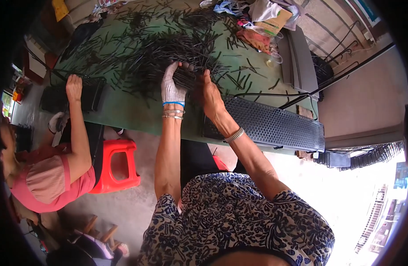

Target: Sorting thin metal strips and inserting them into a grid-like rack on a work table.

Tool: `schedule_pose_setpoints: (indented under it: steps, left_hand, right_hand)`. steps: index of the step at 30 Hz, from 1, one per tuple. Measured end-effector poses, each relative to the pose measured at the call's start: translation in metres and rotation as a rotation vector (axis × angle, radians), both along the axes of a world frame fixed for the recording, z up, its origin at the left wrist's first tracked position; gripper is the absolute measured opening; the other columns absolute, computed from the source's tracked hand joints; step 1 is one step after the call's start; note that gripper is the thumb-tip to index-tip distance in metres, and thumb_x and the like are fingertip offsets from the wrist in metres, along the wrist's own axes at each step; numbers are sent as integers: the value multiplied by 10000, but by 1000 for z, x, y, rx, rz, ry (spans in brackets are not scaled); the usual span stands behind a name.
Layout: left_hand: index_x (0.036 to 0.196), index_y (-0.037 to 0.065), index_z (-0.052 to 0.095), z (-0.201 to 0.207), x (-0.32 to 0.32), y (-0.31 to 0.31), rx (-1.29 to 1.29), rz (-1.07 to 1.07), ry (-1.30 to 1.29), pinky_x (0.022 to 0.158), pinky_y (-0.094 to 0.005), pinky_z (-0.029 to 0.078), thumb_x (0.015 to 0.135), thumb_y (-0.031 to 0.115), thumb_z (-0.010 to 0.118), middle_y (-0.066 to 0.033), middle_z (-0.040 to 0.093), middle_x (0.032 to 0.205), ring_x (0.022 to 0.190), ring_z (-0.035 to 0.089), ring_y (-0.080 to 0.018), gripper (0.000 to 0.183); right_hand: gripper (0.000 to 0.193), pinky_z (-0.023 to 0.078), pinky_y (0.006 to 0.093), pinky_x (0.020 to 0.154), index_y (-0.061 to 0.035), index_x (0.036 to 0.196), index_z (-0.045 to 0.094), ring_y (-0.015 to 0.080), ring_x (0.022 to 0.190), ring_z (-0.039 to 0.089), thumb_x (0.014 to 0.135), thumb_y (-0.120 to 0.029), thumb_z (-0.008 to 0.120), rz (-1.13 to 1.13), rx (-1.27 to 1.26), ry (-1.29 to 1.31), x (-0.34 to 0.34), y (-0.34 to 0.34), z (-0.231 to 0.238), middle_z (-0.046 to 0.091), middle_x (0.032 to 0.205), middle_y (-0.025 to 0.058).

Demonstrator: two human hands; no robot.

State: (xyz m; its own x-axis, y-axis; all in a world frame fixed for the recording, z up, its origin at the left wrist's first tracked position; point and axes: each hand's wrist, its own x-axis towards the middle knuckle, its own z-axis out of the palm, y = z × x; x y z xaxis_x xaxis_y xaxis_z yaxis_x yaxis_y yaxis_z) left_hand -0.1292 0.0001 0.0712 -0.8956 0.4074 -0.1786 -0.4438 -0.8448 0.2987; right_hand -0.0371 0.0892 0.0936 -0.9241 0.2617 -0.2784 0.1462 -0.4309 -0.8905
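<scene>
My left hand (172, 86), in a white knit glove, and my bare right hand (209, 94) both clasp a bundle of thin dark metal strips (187, 76) at the near edge of a big scattered heap of the same strips (159, 48). The heap lies on a green table (137, 111). The bundle sits between my two hands, held from either side.
A co-worker in a pink top sits at the left, a hand (73, 87) on a black crate (86, 95). A red plastic stool (117, 165) stands below the table edge. A perforated dark metal tray (275, 126) lies at the right. Cloths and a cardboard box (275, 22) sit at the far end.
</scene>
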Motion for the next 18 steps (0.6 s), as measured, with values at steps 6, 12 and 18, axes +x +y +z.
schedule_pose_setpoints:
  steps: [6,12,18]
  left_hand:
    - [898,64,622,5,32,16,-203,96,73,781,-367,527,856,118,611,-68,647,802,755,621,-208,70]
    - [941,44,609,2,37,10,-90,133,-34,675,-361,556,818,26,629,-67,621,784,680,618,-208,126]
    - [931,36,603,1,31,-12,-51,80,-64,655,-362,564,779,-53,639,-101,624,795,671,616,-206,179]
  right_hand:
    - [449,413,359,1003,-29,1232,537,246,1076,568,1021,-351,306,-244,-516,154,-18,-15,-14,598,1197,113]
    - [320,444,321,945,-1,1119,605,195,1012,594,994,-226,417,-135,-346,93,-3,13,-24,638,1109,91]
    - [271,445,244,628,-42,976,677,73,691,531,961,-266,527,-231,34,167,26,36,6,615,806,-14]
